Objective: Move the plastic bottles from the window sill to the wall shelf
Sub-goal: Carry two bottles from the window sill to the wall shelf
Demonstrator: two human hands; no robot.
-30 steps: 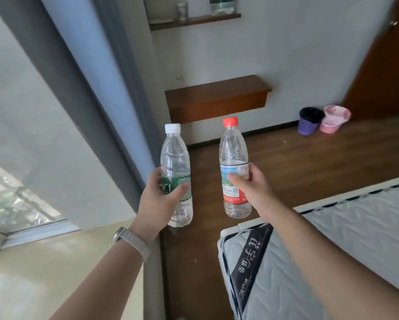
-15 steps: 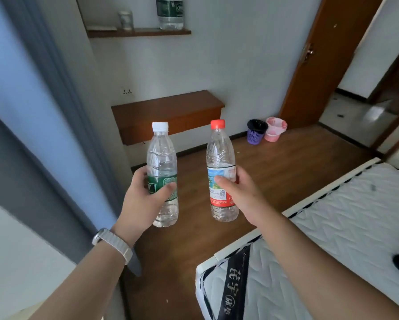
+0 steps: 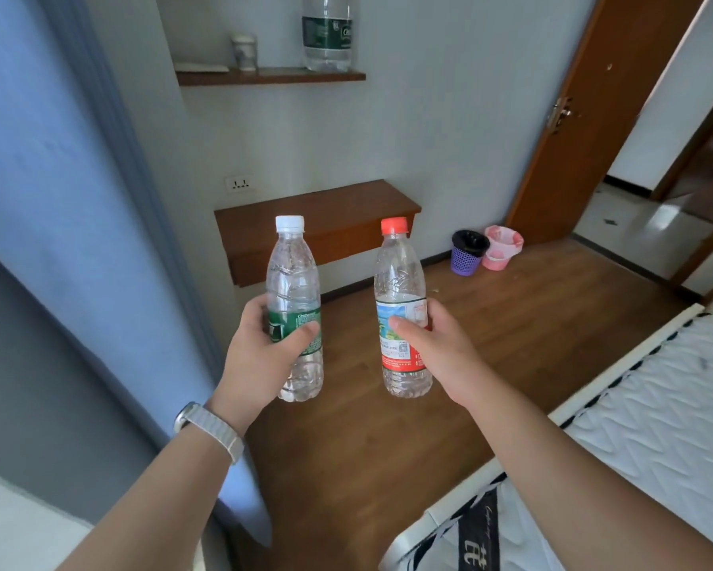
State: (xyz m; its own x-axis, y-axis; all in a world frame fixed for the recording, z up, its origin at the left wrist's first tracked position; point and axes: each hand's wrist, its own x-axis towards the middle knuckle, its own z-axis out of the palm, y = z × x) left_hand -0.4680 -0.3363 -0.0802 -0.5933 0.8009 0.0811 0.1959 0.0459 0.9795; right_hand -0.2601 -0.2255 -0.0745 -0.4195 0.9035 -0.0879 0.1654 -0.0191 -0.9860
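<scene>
While the left hand (image 3: pixel 260 356) grips a white-capped bottle (image 3: pixel 293 311), the right hand (image 3: pixel 437 348) clasps a red-capped bottle (image 3: pixel 402 315) — both upright, below the wall shelf (image 3: pixel 270 76).

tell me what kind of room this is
Most likely a sparsely furnished bedroom: a bare white quilted mattress at the right, a brown wooden door standing open, and a wooden wall shelf above a floating wooden ledge.

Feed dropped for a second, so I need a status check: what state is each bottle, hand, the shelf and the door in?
White-capped bottle: capped, upright, held in left hand.
Red-capped bottle: capped, upright, held in right hand.
Wall shelf: already holds a large bottle and a cup.
Door: open.
</scene>
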